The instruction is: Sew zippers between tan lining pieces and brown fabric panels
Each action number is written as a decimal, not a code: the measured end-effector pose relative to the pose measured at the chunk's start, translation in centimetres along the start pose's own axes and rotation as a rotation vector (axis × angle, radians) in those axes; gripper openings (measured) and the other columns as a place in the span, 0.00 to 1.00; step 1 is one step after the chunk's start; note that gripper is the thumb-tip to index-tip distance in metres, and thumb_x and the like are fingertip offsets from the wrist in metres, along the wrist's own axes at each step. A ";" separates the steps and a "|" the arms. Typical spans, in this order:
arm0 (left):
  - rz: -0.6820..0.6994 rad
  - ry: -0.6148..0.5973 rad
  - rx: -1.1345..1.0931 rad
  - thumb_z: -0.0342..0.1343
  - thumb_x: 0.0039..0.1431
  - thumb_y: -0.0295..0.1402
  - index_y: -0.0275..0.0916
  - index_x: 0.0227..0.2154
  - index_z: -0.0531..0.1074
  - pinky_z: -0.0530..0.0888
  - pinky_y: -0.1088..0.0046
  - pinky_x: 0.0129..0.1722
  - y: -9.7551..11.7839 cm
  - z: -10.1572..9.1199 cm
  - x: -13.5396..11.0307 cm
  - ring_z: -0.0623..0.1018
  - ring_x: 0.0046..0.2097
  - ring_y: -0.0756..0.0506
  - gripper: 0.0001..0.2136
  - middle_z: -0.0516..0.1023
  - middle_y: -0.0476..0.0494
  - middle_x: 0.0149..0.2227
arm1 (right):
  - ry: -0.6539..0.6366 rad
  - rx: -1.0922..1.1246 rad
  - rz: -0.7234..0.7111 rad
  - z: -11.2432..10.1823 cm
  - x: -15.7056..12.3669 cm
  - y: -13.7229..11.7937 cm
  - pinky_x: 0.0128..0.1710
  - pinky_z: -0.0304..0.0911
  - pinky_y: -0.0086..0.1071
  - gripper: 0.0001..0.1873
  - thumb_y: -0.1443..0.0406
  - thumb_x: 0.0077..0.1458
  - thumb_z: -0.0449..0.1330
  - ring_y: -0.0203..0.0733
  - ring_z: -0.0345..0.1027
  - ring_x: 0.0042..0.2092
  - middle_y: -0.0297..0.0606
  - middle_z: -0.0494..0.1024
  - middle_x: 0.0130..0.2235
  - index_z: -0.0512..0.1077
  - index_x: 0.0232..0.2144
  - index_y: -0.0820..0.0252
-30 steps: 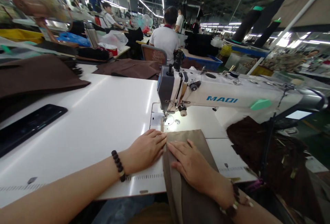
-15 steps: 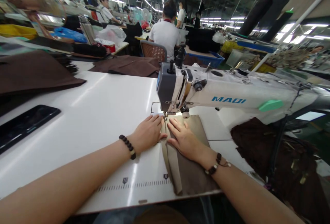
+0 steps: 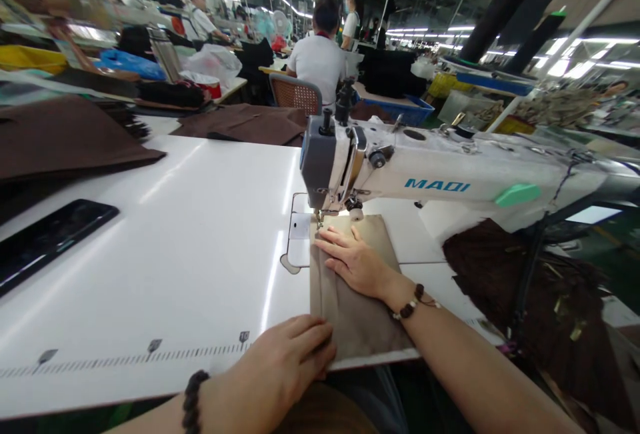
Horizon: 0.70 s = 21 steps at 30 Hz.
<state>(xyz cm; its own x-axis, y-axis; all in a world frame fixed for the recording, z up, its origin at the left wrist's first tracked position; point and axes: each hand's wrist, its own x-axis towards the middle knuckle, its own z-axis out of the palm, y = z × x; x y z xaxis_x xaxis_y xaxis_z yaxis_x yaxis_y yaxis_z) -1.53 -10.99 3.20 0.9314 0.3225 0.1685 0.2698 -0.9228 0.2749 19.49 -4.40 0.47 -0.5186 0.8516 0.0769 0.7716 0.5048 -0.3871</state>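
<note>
A tan piece of fabric (image 3: 345, 301) lies on the white table (image 3: 190, 247) with its far edge under the needle of a white sewing machine (image 3: 430, 177). My right hand (image 3: 353, 262) lies flat on the fabric just in front of the presser foot, fingers stretched out. My left hand (image 3: 287, 361) rests at the table's near edge, its fingers curled onto the fabric's near left corner. Beaded bracelets circle both wrists.
A black phone (image 3: 47, 237) lies at the table's left. Brown fabric pieces (image 3: 70, 137) sit at the back left, dark brown fabric (image 3: 505, 274) hangs at the right. A seated person in white (image 3: 317, 64) works ahead, others farther back.
My left hand has drawn back from beside the needle to the fabric's near corner. The fabric has slid forward under the presser foot, with my right hand still on it.
</note>
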 end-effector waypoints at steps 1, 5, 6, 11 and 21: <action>0.015 -0.001 -0.004 0.37 0.64 0.26 0.35 0.45 0.70 0.69 0.70 0.50 0.2 0.1 -0.2 0.72 0.48 0.45 0.16 0.72 0.38 0.47 | -0.016 -0.018 -0.005 -0.1 0.1 0.0 0.59 0.36 0.56 0.20 0.65 0.62 0.48 0.43 0.42 0.62 0.38 0.55 0.60 0.58 0.56 0.54; 0.046 -0.039 -0.077 0.37 0.64 0.25 0.33 0.45 0.70 0.68 0.70 0.52 0.3 -0.3 -0.6 0.72 0.48 0.45 0.17 0.73 0.38 0.47 | -0.091 -0.122 -0.053 -0.6 0.0 -0.7 0.59 0.33 0.58 0.21 0.66 0.62 0.47 0.42 0.40 0.63 0.39 0.52 0.61 0.55 0.58 0.57; 0.024 -0.052 -0.128 0.38 0.64 0.25 0.35 0.44 0.71 0.69 0.73 0.50 0.2 -0.4 -0.7 0.73 0.46 0.46 0.16 0.74 0.41 0.45 | -0.111 -0.141 -0.067 -0.8 -0.5 -1.1 0.59 0.33 0.57 0.22 0.66 0.62 0.47 0.42 0.41 0.63 0.39 0.52 0.61 0.54 0.58 0.58; -0.195 0.112 -0.104 0.40 0.60 0.24 0.42 0.48 0.68 0.70 0.79 0.48 -2.7 1.3 -1.9 0.73 0.48 0.50 0.18 0.72 0.46 0.49 | -0.156 -0.086 -0.131 -0.3 -6.6 -5.3 0.62 0.33 0.46 0.22 0.63 0.63 0.45 0.36 0.39 0.63 0.36 0.52 0.61 0.52 0.59 0.60; -0.066 0.152 0.172 0.50 0.55 0.34 0.45 0.52 0.67 0.71 0.62 0.50 -6.2 8.9 -2.5 0.70 0.53 0.37 0.20 0.67 0.44 0.55 | 0.691 0.120 0.245 -2.5 -16.6 -4.9 0.47 0.61 0.23 0.11 0.65 0.61 0.48 0.31 0.66 0.46 0.37 0.74 0.41 0.69 0.40 0.60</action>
